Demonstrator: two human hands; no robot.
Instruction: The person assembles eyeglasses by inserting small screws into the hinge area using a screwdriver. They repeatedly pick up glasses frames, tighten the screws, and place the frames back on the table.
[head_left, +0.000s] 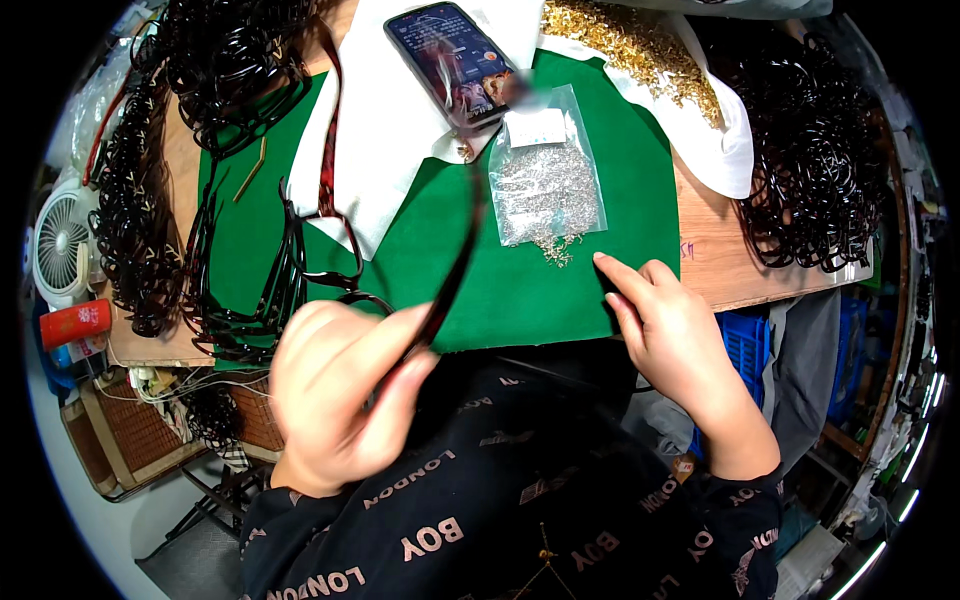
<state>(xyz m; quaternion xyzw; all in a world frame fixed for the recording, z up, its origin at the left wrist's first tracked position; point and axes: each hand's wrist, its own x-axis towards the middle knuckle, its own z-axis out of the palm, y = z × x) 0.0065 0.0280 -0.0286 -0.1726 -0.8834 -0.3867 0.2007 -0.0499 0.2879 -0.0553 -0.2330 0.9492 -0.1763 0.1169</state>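
My left hand (345, 390), slightly blurred, is closed on a dark brown eyeglass frame. One temple (462, 250) of it slants up and away from my fingers, its far end smeared by motion. A second, reddish-brown temple (329, 150) stretches away over white cloth, with a rim (335, 262) beside my knuckles. My right hand (665, 320) rests over the green mat's right front part, index finger stretched out and thumb apart from it. Just left of that fingertip lies a small heap of tiny metal screws (556, 250), spilled from a clear plastic bag (549, 190) full of them.
A phone (452, 60) lies on white cloth (372, 200) at the back of the green mat (560, 315). Gold-coloured small parts (640, 50) fill another white cloth. Dark eyeglass frames are heaped at left (245, 70) and right (810, 160). A white fan (62, 240) stands far left.
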